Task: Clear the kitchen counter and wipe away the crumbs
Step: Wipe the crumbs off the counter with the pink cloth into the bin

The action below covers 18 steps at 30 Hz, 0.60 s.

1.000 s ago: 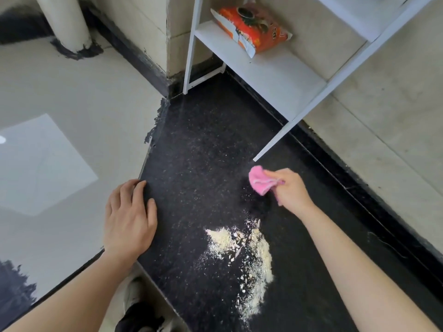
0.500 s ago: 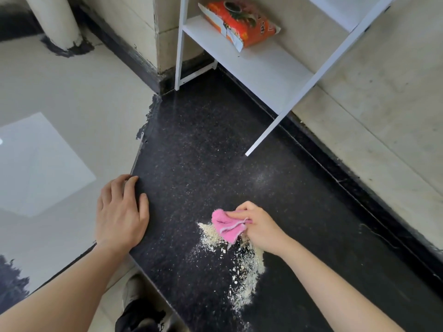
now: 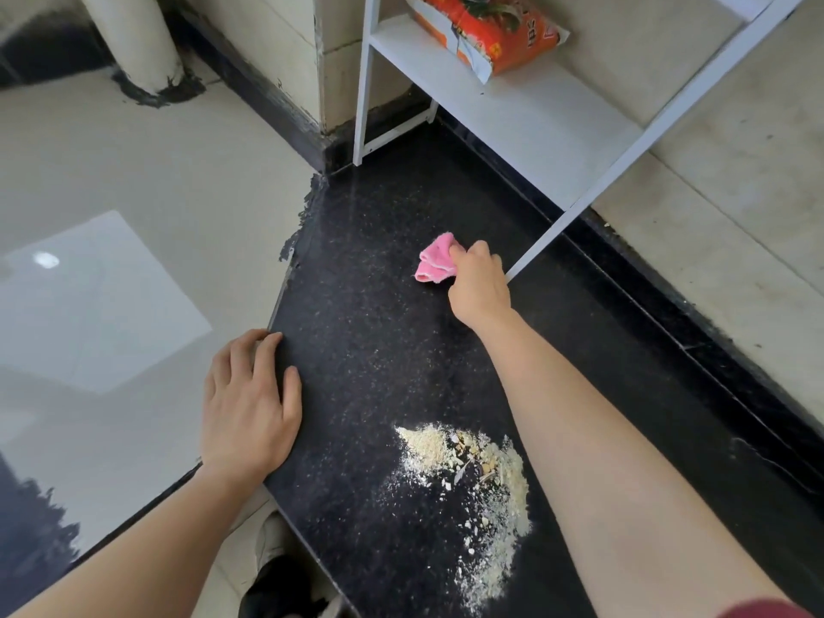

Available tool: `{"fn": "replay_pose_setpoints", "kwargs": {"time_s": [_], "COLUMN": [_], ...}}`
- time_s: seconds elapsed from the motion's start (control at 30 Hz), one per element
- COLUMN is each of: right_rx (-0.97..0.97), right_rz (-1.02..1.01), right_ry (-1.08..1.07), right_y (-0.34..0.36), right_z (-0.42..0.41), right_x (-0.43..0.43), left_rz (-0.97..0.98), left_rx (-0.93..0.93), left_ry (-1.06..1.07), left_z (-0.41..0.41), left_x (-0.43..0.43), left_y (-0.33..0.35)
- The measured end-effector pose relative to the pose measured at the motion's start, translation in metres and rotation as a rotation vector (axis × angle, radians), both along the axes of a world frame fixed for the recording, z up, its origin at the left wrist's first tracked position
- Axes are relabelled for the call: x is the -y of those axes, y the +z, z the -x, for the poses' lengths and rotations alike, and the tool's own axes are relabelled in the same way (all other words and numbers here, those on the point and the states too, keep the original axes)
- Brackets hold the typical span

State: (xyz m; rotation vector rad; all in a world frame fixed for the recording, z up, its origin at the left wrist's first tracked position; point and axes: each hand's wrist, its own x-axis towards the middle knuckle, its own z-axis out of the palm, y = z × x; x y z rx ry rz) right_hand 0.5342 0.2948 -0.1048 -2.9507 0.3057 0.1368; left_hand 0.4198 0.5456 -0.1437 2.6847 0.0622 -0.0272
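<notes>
The black speckled counter [image 3: 379, 350] runs away from me. A pile of pale crumbs [image 3: 481, 488] lies on it near the front, with finer dust scattered toward the far end. My right hand [image 3: 479, 287] grips a bunched pink cloth [image 3: 437, 259] and presses it on the counter well beyond the pile, close to the foot of the white shelf's slanted leg. My left hand [image 3: 249, 403] rests flat on the counter's left edge, fingers spread, holding nothing.
A white shelf rack [image 3: 526, 113] stands at the counter's far right and holds an orange snack bag [image 3: 486, 26]. A tiled wall rises on the right. The glossy floor [image 3: 133, 216] and a pale pipe [image 3: 133, 37] lie to the left, my shoe [image 3: 276, 582] below.
My right hand swept the cloth down onto the crumb pile half a second ago, then went back out to the far part of the counter. The crumbs look gathered closer together. My left hand stayed put.
</notes>
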Motion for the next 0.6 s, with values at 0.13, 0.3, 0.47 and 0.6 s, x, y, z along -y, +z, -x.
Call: {"fn": "replay_pose_setpoints", "kwargs": {"time_s": [0.13,0.3,0.47,0.6], "right_rx": [-0.017,-0.137,-0.217,0.062], "right_rz": [-0.091,-0.346,-0.708,-0.647], "right_ry": [0.176,0.340,-0.014,-0.421], "right_y": [-0.011,-0.010,0.009,0.025], "right_z": [0.028,0.106,0.140,0.138], "right_x": [-0.003,0.000,0.014,0.069], "left_rz": [0.002,0.011,0.024,0.033], "left_rx": [-0.006,-0.025,-0.020,0.014], "left_ry": [0.005,0.006,-0.001,0.006], "left_z": [-0.001,0.001,0.002,0.001], "left_x": [-0.003,-0.001,-0.001,0.000], "left_y": [-0.002,0.003,0.005,0.002]}}
